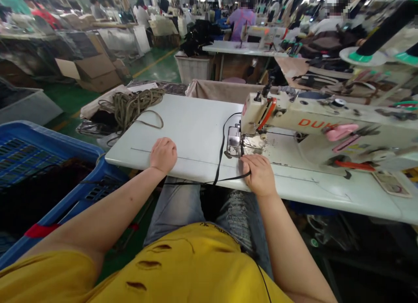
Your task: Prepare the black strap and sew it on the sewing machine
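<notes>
My left hand (pixel 163 155) rests as a closed fist on the white sewing table (pixel 196 129) near its front edge, and nothing shows in it. My right hand (pixel 259 174) lies curled just in front of the presser foot (pixel 234 144) of the cream sewing machine (pixel 326 124). Its fingers pinch a thin black strap (pixel 219 157). The strap runs from the needle area, loops over the table and drops past the front edge to my lap.
A coil of olive cord (pixel 130 105) lies at the table's far left corner. A blue plastic crate (pixel 42 172) stands at my left. Cardboard boxes (pixel 94 72), other sewing tables and seated people fill the background. A fabric bin (pixel 222 89) sits behind the table.
</notes>
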`<state>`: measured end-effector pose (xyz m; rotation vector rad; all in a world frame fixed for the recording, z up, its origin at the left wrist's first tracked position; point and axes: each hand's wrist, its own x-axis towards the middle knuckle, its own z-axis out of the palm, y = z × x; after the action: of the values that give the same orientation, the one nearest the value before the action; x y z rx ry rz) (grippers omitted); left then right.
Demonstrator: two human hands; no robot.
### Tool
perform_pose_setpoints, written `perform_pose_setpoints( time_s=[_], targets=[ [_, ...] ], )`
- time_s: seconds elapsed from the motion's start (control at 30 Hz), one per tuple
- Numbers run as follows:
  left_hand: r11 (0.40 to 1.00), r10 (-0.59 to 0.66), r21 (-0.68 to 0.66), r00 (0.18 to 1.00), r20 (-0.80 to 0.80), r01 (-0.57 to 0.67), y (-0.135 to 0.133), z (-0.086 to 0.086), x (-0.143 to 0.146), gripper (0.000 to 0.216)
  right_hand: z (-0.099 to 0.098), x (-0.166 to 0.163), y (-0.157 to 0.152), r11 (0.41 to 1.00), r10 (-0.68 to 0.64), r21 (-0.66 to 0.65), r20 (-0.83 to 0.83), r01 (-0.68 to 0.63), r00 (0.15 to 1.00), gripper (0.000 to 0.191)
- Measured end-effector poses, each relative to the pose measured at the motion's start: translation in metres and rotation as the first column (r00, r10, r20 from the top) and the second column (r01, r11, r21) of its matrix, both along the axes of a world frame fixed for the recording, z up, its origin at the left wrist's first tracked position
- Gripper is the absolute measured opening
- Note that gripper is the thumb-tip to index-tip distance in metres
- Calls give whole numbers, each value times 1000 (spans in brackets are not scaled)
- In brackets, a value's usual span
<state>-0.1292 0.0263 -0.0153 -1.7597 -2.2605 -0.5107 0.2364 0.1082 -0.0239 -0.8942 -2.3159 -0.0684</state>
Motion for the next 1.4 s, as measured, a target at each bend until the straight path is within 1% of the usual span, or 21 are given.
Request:
perform_pose_setpoints(
  time_s=[0.27, 0.67, 1.03, 1.4],
  targets=[
    [1000, 7, -2, 998, -63, -7, 2, 3, 2, 20, -1, 0, -1, 1000, -15, 26, -21, 15, 1000, 34],
    [1000, 30, -6, 995, -95, -31, 6, 0, -1, 19, 2, -1, -1, 999, 19, 34, -32, -17, 999, 30],
    [1000, 13, 5, 997, -77, -13, 6, -1, -1, 18, 2, -1, -2, 998, 9, 58, -31, -8, 999, 30],
    [1000, 27, -8, 997, -66, -27, 6, -2, -2, 19, 0, 0, 0, 999, 11, 46, -16, -11, 1000, 32]
  ],
)
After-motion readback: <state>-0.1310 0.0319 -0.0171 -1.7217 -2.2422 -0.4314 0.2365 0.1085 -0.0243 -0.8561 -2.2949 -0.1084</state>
